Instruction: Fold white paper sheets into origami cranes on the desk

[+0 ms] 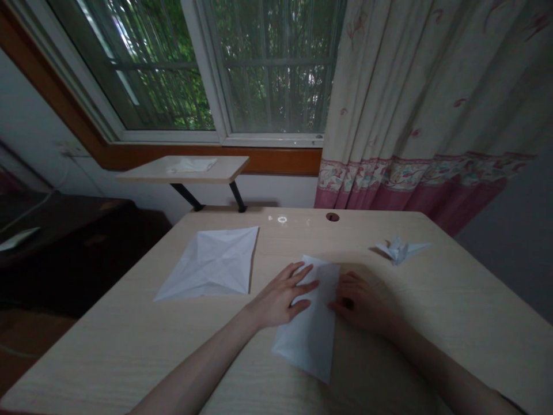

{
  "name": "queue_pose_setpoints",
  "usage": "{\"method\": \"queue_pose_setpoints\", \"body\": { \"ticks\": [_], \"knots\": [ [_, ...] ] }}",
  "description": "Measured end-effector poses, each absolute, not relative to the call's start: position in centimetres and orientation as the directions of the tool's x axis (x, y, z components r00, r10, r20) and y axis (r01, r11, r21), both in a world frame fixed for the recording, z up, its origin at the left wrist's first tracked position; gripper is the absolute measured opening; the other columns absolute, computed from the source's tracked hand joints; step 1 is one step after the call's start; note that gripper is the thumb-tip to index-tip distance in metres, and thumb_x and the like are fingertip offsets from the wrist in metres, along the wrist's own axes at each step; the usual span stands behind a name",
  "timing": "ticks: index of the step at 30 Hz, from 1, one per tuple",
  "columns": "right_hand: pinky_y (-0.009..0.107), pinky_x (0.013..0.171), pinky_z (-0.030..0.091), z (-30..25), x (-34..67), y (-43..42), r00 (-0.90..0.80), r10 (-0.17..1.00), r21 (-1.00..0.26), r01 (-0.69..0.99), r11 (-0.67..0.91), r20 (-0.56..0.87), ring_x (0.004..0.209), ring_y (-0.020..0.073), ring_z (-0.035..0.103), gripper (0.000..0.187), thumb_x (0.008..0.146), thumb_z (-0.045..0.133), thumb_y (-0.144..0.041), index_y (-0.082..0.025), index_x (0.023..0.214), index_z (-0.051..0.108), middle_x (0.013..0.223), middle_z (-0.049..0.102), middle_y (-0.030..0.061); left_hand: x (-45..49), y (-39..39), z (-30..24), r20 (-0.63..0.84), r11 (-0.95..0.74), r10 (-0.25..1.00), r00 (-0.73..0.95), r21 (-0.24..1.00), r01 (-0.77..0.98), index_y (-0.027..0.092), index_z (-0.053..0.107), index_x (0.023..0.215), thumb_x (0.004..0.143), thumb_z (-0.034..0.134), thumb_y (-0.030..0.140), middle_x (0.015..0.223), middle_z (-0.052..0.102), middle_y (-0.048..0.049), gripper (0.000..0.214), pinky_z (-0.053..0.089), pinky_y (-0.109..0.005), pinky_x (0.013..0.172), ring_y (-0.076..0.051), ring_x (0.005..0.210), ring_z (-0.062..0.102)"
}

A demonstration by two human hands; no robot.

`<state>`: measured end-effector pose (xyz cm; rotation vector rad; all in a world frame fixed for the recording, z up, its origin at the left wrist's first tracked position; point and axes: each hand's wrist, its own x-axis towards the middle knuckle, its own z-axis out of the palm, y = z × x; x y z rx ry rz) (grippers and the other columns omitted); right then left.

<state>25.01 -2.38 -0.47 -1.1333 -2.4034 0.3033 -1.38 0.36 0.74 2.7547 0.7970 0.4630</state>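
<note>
A white sheet of paper [311, 328], folded into a long strip, lies on the light wooden table [129, 346] in front of me. My left hand [283, 295] rests flat on its left side with fingers spread, open. My right hand [360, 305] sits at the strip's right edge, fingers curled and pressing down on the fold. A second white sheet [211, 264], creased and unfolded, lies to the left. A small folded paper crane [401, 249] stands at the far right.
A round cable hole [332, 217] is near the table's far edge. Behind it are a small shelf [185, 170] under a window, a flowered curtain [432, 104] at the right and a dark cabinet [64, 242] at the left.
</note>
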Motion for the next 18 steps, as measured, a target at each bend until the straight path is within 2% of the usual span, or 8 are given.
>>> {"method": "queue_pose_setpoints", "body": {
  "ticks": [3, 9, 18],
  "knots": [
    [0.034, 0.079, 0.044, -0.4, 25.1, -2.3, -0.53, 0.787, -0.347, 0.707, 0.616, 0.317, 0.074, 0.0183, 0.059, 0.027, 0.089, 0.064, -0.027, -0.02, 0.063, 0.057, 0.069, 0.063, 0.0013, -1.4, 0.4, 0.6, 0.234, -0.819, 0.556, 0.798, 0.318, 0.477, 0.026, 0.05, 0.143, 0.097, 0.057, 0.034, 0.161, 0.03, -0.0079, 0.048, 0.032, -0.055, 0.118, -0.033, 0.148, 0.026],
    [0.034, 0.077, 0.043, 0.0, 25.5, -1.9, -0.427, 0.844, -0.189, 0.845, 0.5, 0.324, 0.074, 0.0203, 0.06, 0.026, 0.09, 0.063, -0.027, -0.021, 0.065, 0.059, 0.069, 0.065, 0.0022, -1.4, 0.4, 0.5, 0.246, -0.821, 0.553, 0.796, 0.324, 0.47, 0.027, 0.05, 0.143, 0.096, 0.057, 0.034, 0.161, 0.031, -0.0063, 0.048, 0.032, -0.055, 0.118, -0.032, 0.147, 0.027],
    [0.037, 0.08, 0.042, -0.6, 26.1, -0.8, -0.378, 0.843, -0.107, 0.888, 0.447, 0.383, 0.076, 0.0217, 0.061, 0.027, 0.095, 0.055, -0.027, -0.021, 0.07, 0.062, 0.072, 0.069, 0.0033, -1.5, 0.4, 0.5, 0.247, -0.823, 0.551, 0.797, 0.317, 0.471, 0.027, 0.051, 0.143, 0.095, 0.058, 0.034, 0.161, 0.03, -0.0059, 0.049, 0.033, -0.055, 0.117, -0.033, 0.147, 0.027]
  ]
}}
